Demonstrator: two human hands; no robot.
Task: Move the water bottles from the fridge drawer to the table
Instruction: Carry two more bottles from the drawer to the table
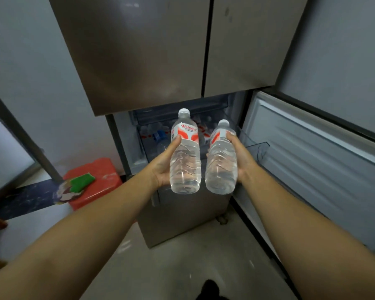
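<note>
Left hand (pixel 164 167): fingers wrapped round the back of a clear water bottle (pixel 185 155), thumb laid up its side to the red-and-white label; we hold it upright, white cap on top.
Right hand (pixel 241 158): curled round a second water bottle (pixel 221 159), thumb at the label's lower edge; this one leans slightly to the right.
Bottles together: side by side, a narrow gap between them, both clear of the fridge and in front of the open compartment.
Fridge drawer (pixel 182 135): behind the two bottles, with more capped bottles lying in it; how many, we cannot tell through the blur.
Lower door (pixel 312 152): swung open on our right, its clear shelf bin just beside the right hand.
Upper doors (pixel 139 50): closed.
Red stool (pixel 100 180): on the floor to the left, a green sponge (pixel 82 181) on it.
Table: not in view.
Step in hand: we judge this pair is lifted out and the carry is about to start.
Next move: we must turn from the fridge, find the table, and stand both bottles on it, keeping both grips firm on the smooth plastic.
</note>
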